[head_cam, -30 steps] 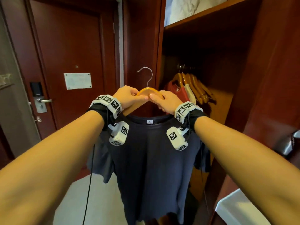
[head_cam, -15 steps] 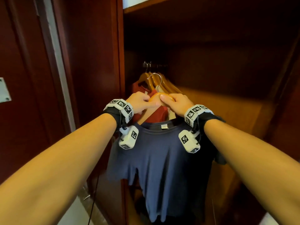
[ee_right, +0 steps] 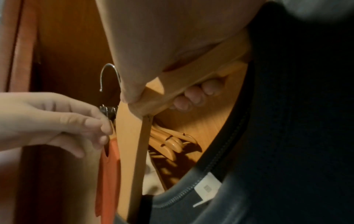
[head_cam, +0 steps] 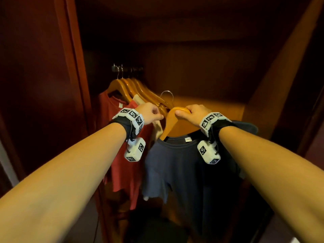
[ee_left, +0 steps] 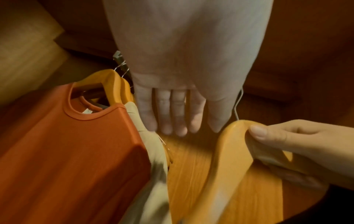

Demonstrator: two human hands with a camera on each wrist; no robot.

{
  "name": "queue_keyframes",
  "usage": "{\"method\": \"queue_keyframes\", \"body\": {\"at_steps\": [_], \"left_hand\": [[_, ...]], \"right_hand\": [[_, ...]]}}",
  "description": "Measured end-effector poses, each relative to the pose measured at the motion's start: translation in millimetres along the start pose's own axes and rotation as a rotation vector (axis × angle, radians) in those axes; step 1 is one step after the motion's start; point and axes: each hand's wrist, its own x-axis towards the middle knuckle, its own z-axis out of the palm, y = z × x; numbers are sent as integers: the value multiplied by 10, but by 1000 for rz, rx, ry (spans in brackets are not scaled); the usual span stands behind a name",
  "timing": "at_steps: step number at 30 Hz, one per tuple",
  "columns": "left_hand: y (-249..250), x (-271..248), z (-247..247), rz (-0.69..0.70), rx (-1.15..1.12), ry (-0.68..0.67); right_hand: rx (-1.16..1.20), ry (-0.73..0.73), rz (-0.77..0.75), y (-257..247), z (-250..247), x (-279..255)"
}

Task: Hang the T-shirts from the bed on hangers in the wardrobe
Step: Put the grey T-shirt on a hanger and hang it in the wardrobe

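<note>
Right hand point(head_cam: 193, 114) is wrapped round the top of a wooden hanger point(head_cam: 172, 122), thumb on the near face and fingers point(ee_right: 193, 97) curled under the shoulder bar; the navy t-shirt point(head_cam: 184, 174) hangs off that hanger, neck label facing the head cam, inside the wardrobe point(head_cam: 219, 76) opening but not on the rail point(head_cam: 129, 68) yet; its metal hook point(head_cam: 167, 95) is free in the air, below and to the right of the rail. Left hand point(head_cam: 149, 114) holds nothing; from the left wrist cam its fingers point(ee_left: 179, 112) are straight and side by side, right up against the row of hangers w/ the red t-shirt point(head_cam: 121, 137) and a cream one point(head_cam: 158, 128); prob touching them, but it's too blurry to say for sure. Empty wooden hangers point(head_cam: 140, 90) are bunched on the rail just behind those two shirts; red one is furthest left.
</note>
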Motion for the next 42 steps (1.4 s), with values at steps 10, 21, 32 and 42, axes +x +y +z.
{"method": "queue_keyframes", "body": {"at_steps": [10,21,32,42], "left_hand": [[-334,772,90,-25,435,88],[-650,1207,40,-133,575,41],[-914,1456,-460,-17,527,62],[-1028,1501,-670,6,406,-72]], "right_hand": [[-253,-118,75,439,313,535],[36,-35,133,524,490,1020],[97,21,75,-83,436,1613],[202,124,79,-606,424,1906]]}}
